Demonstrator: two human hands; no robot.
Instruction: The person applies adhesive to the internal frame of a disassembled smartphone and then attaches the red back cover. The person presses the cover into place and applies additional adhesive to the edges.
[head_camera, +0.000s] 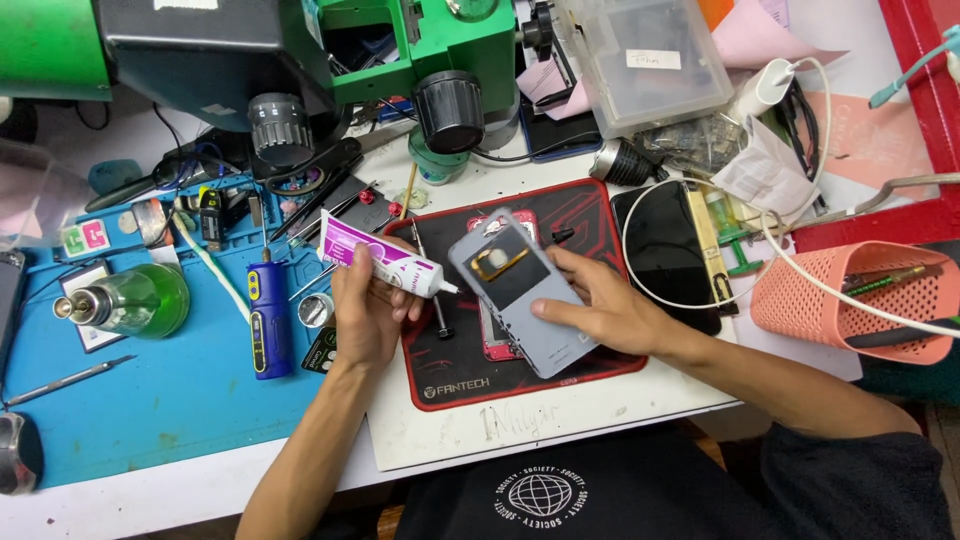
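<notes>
My left hand (368, 318) grips a white and purple glue tube (380, 262), its black nozzle pointing right at the edge of a grey phone back cover (520, 295). My right hand (600, 310) holds that cover tilted above a black and red mat (440, 370), thumb on its lower face, fingers on its right side. A gold ring part shows in the cover's upper opening. Beneath the cover lies a red phone frame (490, 335), mostly hidden.
A blue work mat (150, 400) on the left carries a blue electric screwdriver (268, 315), a green glass bottle (130, 300) and tweezers (65, 378). A green microscope (420, 40) stands at the back. A black phone (665, 250) and an orange mesh basket (850, 300) lie to the right.
</notes>
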